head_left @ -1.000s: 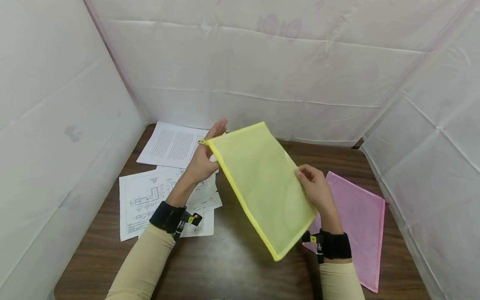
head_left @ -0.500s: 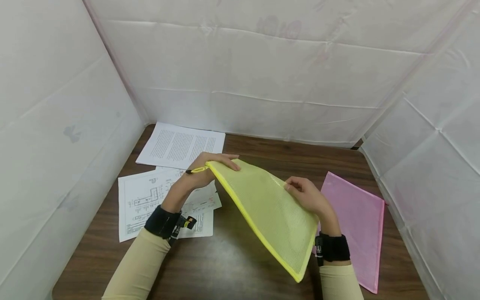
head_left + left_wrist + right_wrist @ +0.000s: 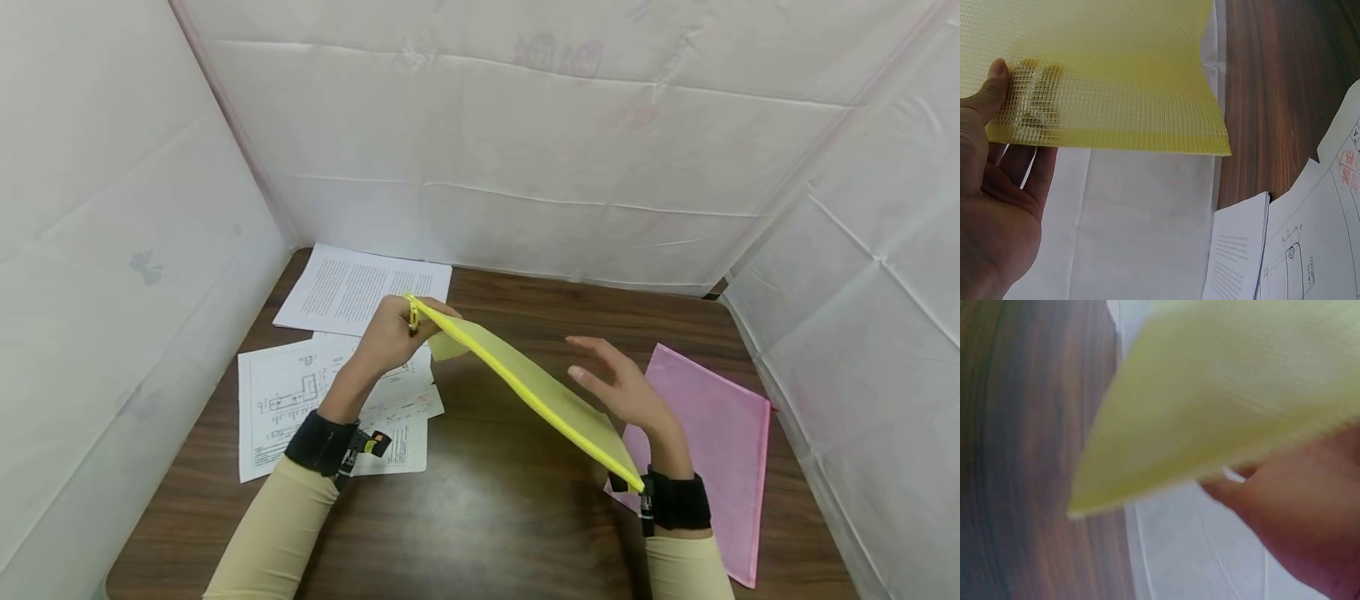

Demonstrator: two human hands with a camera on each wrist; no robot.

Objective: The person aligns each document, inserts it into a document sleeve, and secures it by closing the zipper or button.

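White sheeting walls a brown surface [image 3: 480, 517]. Since a moment ago the yellow pouch [image 3: 540, 392] has tipped nearly flat above it; left hand [image 3: 390, 337] pinches its zipper corner, right hand [image 3: 626, 392] now supports it with straight fingers, readying it for opening.

Printed sheets [image 3: 352, 292], text too small to read

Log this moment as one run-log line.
left hand: pinches corner of yellow mesh pouch | right hand: fingers straight, at pouch's far side | pouch: held above table, near edge-on | pink pouch: flat on table
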